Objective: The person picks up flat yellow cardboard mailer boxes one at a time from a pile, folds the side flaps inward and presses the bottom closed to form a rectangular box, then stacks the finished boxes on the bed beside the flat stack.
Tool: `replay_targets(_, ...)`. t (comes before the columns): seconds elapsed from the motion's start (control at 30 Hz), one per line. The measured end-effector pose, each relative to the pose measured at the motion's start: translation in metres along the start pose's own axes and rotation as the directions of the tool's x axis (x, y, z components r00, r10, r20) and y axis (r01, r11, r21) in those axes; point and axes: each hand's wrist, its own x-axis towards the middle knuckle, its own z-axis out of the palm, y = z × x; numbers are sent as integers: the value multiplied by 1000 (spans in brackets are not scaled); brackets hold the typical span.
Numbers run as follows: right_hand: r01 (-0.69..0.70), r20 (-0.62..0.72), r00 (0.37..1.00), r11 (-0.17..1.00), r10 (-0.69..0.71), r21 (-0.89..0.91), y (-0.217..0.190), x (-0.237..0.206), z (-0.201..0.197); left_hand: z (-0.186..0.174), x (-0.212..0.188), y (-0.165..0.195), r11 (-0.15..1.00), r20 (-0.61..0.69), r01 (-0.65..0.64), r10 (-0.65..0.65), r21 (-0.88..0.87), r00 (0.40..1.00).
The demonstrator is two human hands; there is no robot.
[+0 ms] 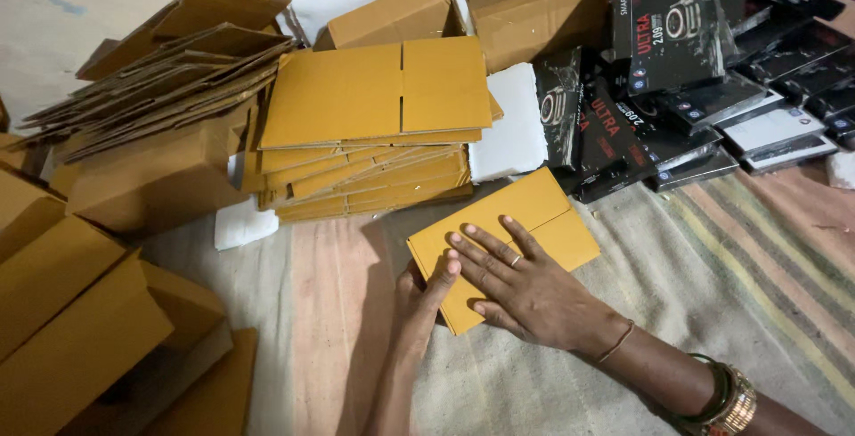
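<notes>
- Flat yellow carton (525,213), still folded, lies on the striped cloth (712,249) near the middle of the view, tilted so its long side runs from about 7 o'clock up to 1 o'clock.
- The right hand (525,289) lies palm down on the carton's lower half, fingers (485,253) spread and pointing toward 10 o'clock; it presses flat and grips nothing. A ring sits on one finger and bangles (726,400) circle the wrist.
- The left hand (426,292) comes up from 6 o'clock and meets the carton's near left edge, thumb laid over the top face; whether the fingers curl under the edge cannot be told.
- The two hands are close together, just touching at the carton's left end.
- At 11 o'clock from the carton, a stack of flat yellow cartons (374,124) stands well apart from it.
- At 9 o'clock from that stack, a heap of brown flattened cardboard (160,80) leans in layers.
- At 8 o'clock, made-up brown boxes (80,311) fill the corner.
- At 1 to 2 o'clock, black printed product boxes (677,62) lie in a loose pile.
- A white foam pad (512,124) rests between the yellow stack and the black boxes.
</notes>
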Motion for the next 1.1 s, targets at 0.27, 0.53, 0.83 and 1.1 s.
replay_targets(0.27, -302, -22, 953, 953, 302, -6, 31, -6, -2, -2, 4, -11, 998, -10, 55, -55, -24, 998)
replay_targets(0.53, -361, -63, 932, 930, 357, -70, 28, -6, 2, 2, -1, 3, 1000, 26, 25, -25, -2, 999)
replay_targets(0.83, -9, 19, 1000, 999, 8, 39, -1, 3, -5, 3, 1, 2, 1000, -16, -1, 1, 19, 1000)
replay_targets(1.1, -204, 37, 978, 979, 204, -14, 24, -1, -1, 5, 4, 0, 1000, -24, 21, -20, 19, 1000)
